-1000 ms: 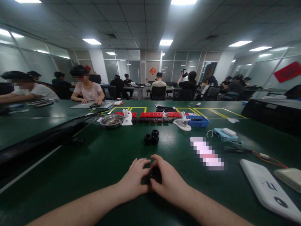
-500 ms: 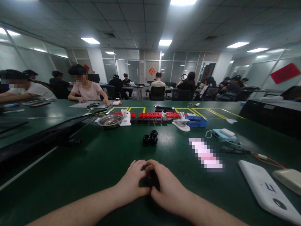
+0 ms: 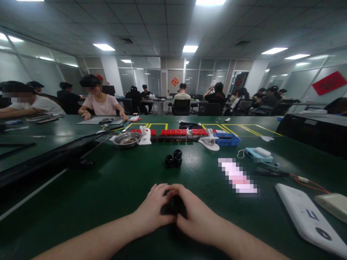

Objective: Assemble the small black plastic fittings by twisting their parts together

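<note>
My left hand (image 3: 153, 207) and my right hand (image 3: 193, 213) meet low in the middle of the head view. Their fingertips touch at the top, and the thumbs come close together below. Both hands curl round a small dark rounded piece (image 3: 175, 205), mostly hidden in the gap between them. Its kind cannot be made out, though it is black and glossy. Ahead of my fingers stand black wheel-like pieces (image 3: 173, 159), grouped tightly together on the green table (image 3: 130, 180).
Farther off are a metal bowl (image 3: 127, 140) with small parts, white clamp-like stands (image 3: 210, 141), a red strip (image 3: 175, 132) and a blue tray (image 3: 230, 141). On the right lie a white device (image 3: 306, 213) and cables. A co-worker (image 3: 100, 101) sits across the table.
The dark piece shows a little more between my hands, as my right thumb and fingers have shifted slightly right. The co-worker's hand across the table has moved.
</note>
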{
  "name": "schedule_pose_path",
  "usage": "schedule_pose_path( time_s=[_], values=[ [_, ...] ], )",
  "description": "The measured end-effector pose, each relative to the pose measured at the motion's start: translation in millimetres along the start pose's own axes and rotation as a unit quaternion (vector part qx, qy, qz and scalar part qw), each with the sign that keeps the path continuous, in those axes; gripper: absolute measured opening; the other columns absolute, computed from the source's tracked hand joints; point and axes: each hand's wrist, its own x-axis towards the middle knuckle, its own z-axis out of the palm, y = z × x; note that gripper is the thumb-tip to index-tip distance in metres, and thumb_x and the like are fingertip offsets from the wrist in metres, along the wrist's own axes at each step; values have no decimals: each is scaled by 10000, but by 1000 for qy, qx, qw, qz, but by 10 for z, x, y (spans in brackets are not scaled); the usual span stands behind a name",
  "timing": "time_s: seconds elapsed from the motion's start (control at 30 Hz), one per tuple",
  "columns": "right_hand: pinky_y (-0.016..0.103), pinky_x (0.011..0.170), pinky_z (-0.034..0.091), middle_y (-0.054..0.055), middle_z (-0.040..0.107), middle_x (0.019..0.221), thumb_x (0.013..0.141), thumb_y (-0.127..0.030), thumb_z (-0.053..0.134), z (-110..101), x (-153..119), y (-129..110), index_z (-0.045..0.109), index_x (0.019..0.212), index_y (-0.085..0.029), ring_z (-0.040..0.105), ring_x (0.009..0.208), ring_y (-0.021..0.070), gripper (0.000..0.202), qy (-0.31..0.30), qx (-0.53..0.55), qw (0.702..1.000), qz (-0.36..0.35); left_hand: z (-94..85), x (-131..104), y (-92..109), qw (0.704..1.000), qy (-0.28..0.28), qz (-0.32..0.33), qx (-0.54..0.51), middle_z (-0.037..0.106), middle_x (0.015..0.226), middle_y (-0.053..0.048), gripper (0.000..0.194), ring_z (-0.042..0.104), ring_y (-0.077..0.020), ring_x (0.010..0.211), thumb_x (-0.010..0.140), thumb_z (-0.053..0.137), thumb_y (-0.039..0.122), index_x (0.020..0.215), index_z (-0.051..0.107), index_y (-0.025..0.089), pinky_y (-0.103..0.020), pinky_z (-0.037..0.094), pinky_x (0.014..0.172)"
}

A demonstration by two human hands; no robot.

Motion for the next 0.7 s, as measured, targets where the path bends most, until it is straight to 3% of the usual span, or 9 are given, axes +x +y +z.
schedule_pose_path(
  time_s=[0.1, 0.2, 0.3, 0.43, 0.5, 0.57, 0.7],
  values=[
    [464, 1001, 222, 78, 491, 1171, 624, -152, 580, -18, -4, -10, 399, 1167, -186, 434, 1086, 234, 574, 32, -42, 999, -1, -4, -8, -9, 1000, -3, -3, 1, 401, 1284, -67, 448, 290, -300, 1216, 668, 633, 415, 1088, 564, 274, -529, 120, 1020],
    [427, 898, 354, 100, 525, 1094, 641, -278, 638, 9, 20, 26, 452, 1103, -169, 480, 1005, 251, 510, 72, -77, 992, 63, -12, -21, 0, 1000, -4, -8, -6, 399, 1289, -60, 420, 291, -302, 1218, 688, 610, 443, 1077, 567, 292, -536, 129, 1015],
    [398, 844, 399, 99, 553, 1033, 665, -268, 620, 49, 34, 56, 453, 1105, -160, 511, 959, 246, 483, 58, -78, 990, 98, -11, -26, 9, 1000, 5, -3, -12, 405, 1283, -54, 416, 303, -304, 1211, 688, 612, 433, 1080, 564, 303, -534, 143, 1012],
    [383, 923, 355, 76, 541, 1099, 651, -92, 501, 41, 11, 16, 418, 1156, -178, 493, 1022, 207, 519, 1, -50, 998, 25, 0, -12, 3, 1000, 12, 0, -4, 423, 1261, -61, 453, 310, -285, 1204, 675, 631, 355, 1113, 547, 277, -512, 141, 1022],
    [442, 1003, 245, 78, 490, 1197, 613, -79, 504, 16, -3, -16, 385, 1199, -180, 411, 1133, 228, 607, -18, -58, 998, -14, 3, -5, -2, 1000, 10, 2, 2, 432, 1251, -71, 469, 316, -287, 1198, 650, 654, 361, 1098, 561, 257, -507, 135, 1025],
    [488, 1026, 166, 93, 435, 1260, 619, -133, 549, -6, -7, -31, 355, 1229, -170, 334, 1195, 257, 641, 5, -76, 997, -13, 1, -3, -4, 1000, 9, 5, 3, 421, 1266, -72, 447, 313, -292, 1199, 652, 654, 381, 1075, 575, 258, -516, 133, 1020],
    [452, 922, 337, 111, 499, 1153, 667, -293, 608, -7, 10, -4, 421, 1168, -158, 437, 1072, 263, 551, 70, -106, 991, 47, -5, -18, 2, 1000, 4, 3, -2, 404, 1285, -59, 400, 298, -290, 1214, 697, 607, 418, 1071, 568, 282, -526, 134, 1015]
  ],
)
